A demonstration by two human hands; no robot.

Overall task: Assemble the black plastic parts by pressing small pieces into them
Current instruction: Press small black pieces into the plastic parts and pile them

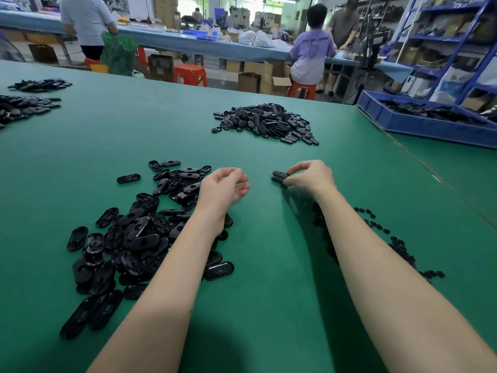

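Observation:
My right hand (309,176) pinches a black oval plastic part (279,176) at its fingertips, just above the green table (255,251). My left hand (224,185) hovers to the left of it with fingers loosely curled and nothing in them. A loose heap of black oval parts (134,232) lies under and to the left of my left forearm. Small black pieces (398,243) are scattered along the right side of my right forearm.
A larger pile of black parts (266,122) sits farther back at the middle. More piles (24,106) lie at the far left. A blue bin (430,125) with black parts stands at the right edge. People work at benches behind.

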